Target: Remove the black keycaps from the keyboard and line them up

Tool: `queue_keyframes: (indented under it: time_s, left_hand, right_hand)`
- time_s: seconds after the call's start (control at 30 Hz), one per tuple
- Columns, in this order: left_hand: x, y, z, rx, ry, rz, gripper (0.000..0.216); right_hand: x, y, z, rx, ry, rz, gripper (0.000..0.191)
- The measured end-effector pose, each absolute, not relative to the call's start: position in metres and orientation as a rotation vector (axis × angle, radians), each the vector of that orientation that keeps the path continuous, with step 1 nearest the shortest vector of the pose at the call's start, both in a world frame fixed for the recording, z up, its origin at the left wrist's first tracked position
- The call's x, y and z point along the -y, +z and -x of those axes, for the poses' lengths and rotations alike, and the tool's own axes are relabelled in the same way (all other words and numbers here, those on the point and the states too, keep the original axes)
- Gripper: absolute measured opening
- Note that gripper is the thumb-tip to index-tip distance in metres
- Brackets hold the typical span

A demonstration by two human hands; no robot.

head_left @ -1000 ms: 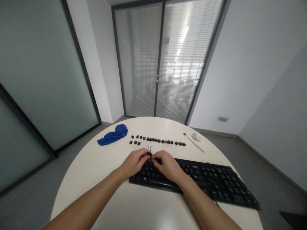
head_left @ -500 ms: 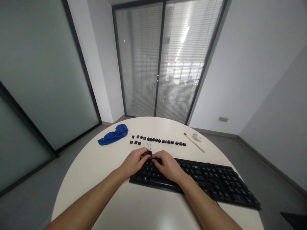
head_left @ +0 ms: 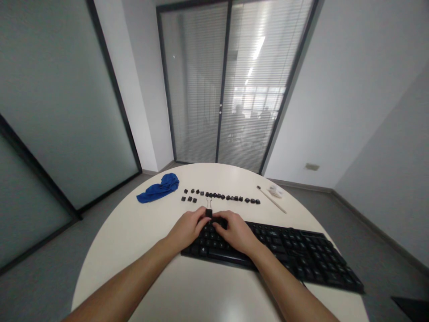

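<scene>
Above the upper left part of a black keyboard (head_left: 224, 255), a keycap puller (head_left: 209, 213) with a black body and two thin wires stands between my hands. Its wires point away from me. My left hand (head_left: 187, 226) pinches the puller's body from the left with thumb and fingers. From the other side, my right hand (head_left: 234, 230) has its bent index finger and thumb closed in at the body's lower right edge. Whether a small keycap is also between those fingertips is hidden. Part of the keyboard's top left lies under both hands.
Beyond my hands, loose black keycaps (head_left: 234, 198) lie in a long row, with several more to the left. A blue cloth (head_left: 159, 188) rests at the far left of the round table (head_left: 134, 246). A thin brush (head_left: 272, 200) and a small white item (head_left: 275, 192) are at the right.
The keycap puller has risen slightly and tilted a little away from me, showing more of its black body. Both hands stay almost in place.
</scene>
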State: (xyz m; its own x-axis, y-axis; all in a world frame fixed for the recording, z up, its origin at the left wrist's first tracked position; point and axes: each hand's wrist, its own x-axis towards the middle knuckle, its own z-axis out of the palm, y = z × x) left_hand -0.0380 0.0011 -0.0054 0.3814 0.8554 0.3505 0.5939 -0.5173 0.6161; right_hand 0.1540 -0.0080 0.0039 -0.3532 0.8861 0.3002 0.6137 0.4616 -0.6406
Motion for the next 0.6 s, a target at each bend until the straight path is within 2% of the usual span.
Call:
queue_keyframes:
  time_s: [0.37, 0.6]
  left_hand:
    - [-0.0035, -0.0128, 0.0391, -1.243, 0.958, -2.222, 0.020]
    - [-0.0070, -0.0133, 0.0367, -1.230, 1.046, -2.043, 0.020]
  right_hand:
    - [0.0066, 0.0000, -0.1533, 2.109, 0.518, 1.237, 0.017]
    - [0.0090, 0.0020, -0.1508, 2.093, 0.531, 1.244, 0.023]
